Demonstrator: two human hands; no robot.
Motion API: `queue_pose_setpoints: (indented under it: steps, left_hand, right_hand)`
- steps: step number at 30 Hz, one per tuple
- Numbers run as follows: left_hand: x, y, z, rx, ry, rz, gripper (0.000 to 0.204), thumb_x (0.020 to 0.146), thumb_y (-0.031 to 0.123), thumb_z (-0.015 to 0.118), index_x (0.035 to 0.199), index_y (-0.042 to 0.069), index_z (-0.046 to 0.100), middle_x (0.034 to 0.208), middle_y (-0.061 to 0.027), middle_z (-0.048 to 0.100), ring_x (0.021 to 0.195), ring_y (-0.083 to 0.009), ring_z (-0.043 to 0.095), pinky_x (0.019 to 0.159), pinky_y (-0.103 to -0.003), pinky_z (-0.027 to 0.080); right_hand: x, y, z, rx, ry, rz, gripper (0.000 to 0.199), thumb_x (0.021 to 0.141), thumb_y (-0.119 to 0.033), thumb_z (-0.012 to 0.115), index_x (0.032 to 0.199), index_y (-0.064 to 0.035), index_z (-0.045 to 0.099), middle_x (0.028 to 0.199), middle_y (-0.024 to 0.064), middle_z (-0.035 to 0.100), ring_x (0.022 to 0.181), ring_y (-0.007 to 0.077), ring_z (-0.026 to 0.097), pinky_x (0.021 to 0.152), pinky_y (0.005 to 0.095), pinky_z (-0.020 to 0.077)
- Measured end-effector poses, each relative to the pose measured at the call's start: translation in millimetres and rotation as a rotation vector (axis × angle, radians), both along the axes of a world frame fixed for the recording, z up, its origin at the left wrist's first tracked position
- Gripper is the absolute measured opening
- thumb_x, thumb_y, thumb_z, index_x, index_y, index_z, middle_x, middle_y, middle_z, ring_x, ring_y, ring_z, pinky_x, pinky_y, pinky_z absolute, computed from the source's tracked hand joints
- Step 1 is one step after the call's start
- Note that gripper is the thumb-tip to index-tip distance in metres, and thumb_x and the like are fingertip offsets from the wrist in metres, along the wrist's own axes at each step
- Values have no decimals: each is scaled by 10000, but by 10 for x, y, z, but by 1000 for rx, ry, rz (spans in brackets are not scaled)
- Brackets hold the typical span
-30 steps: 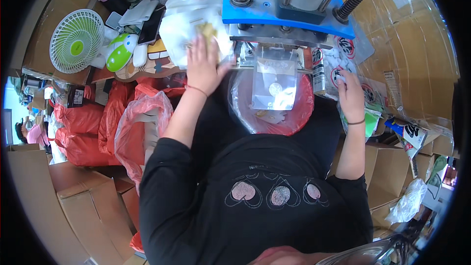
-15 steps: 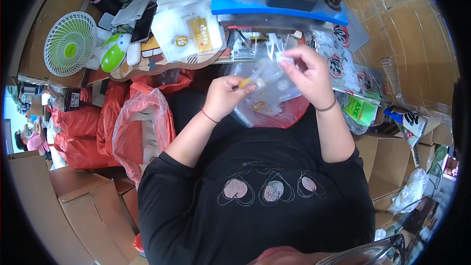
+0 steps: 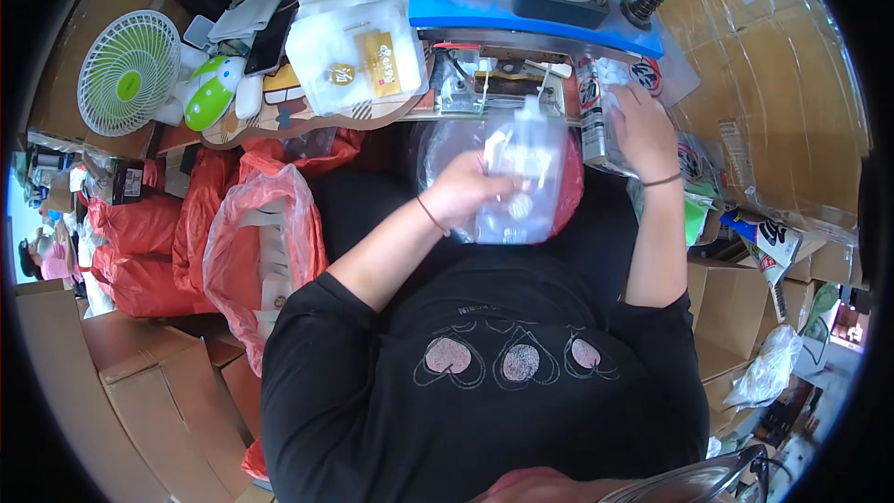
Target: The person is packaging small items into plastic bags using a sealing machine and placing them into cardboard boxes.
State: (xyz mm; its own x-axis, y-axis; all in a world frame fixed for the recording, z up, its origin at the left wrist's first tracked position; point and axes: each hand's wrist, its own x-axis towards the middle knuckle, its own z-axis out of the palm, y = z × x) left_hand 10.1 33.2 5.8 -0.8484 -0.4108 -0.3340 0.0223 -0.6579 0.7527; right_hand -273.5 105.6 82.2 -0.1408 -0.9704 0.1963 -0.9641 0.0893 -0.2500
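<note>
A clear plastic spout pouch [image 3: 540, 144] stands upright over my lap, its narrow spout pointing away from me. My left hand [image 3: 475, 188] grips it by its left side, thumb across the front. At the right, beside the press, my right hand [image 3: 643, 130] reaches over a printed box holding small white pieces [image 3: 612, 73]. Its fingers are apart and bent down, the tips partly hidden among the pieces. Behind the pouch sits a round container lined with clear plastic [image 3: 447, 154], with a red side [image 3: 570, 191].
A blue press [image 3: 559, 23] stands ahead on the bench. Left of it lies a stack of printed pouches [image 3: 345, 61], near a green-and-white fan [image 3: 130, 84]. An open red bag [image 3: 265, 251] stands at my left. Cardboard boxes [image 3: 196, 410] line both sides.
My right hand has left the pouch and moved right to the white pieces. The pouch now stands upright in my left hand, which has shifted slightly right. The view has shifted a little.
</note>
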Motion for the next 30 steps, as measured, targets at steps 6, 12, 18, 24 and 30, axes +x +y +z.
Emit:
queue_pose_setpoints:
  steps: [6, 12, 18, 24, 30]
  left_hand:
    - [-173, -550, 135, 4, -35, 121, 252, 870, 35, 720, 1114, -9, 682, 1009, -98, 728, 898, -193, 716, 828, -319, 581]
    - [267, -883, 49, -1714, -672, 859, 735, 840, 305, 783, 1419, 3, 447, 1478, -325, 394, 1364, -428, 427, 1064, -491, 422]
    - [898, -871, -262, -2130, -910, 215, 423, 959, 195, 611, 1367, 91, 563, 1416, -185, 544, 1315, -366, 523, 1066, -470, 419]
    - [637, -474, 14, -975, -298, 534, 112, 931, 83, 684, 898, -19, 715, 765, -136, 679, 733, -144, 662, 693, -258, 500]
    - [319, -171, 225, -948, -349, 247, 213, 871, 193, 796, 861, -9, 728, 701, -38, 639, 633, -72, 521, 606, -257, 463]
  right_hand:
    - [-254, 48, -467, 33, 105, -97, 249, 887, -83, 644, 1134, -73, 619, 1102, 188, 576, 1019, 415, 605, 832, 466, 507]
    - [-289, 264, -433, -108, -32, -124, 295, 882, -30, 632, 1174, -30, 590, 1143, 206, 603, 1058, 420, 600, 902, 442, 492]
    - [-107, 409, -249, -196, -224, -159, 340, 901, -3, 600, 1240, -26, 598, 1176, 180, 647, 1091, 358, 633, 923, 397, 491]
    - [708, 102, -35, -200, -484, 271, 207, 971, -116, 590, 1139, -6, 642, 1014, 150, 659, 924, 302, 642, 827, 369, 503]
    - [955, -173, 263, -383, -633, 280, 167, 938, -124, 669, 1062, -13, 652, 916, 75, 662, 832, 173, 620, 756, 306, 489]
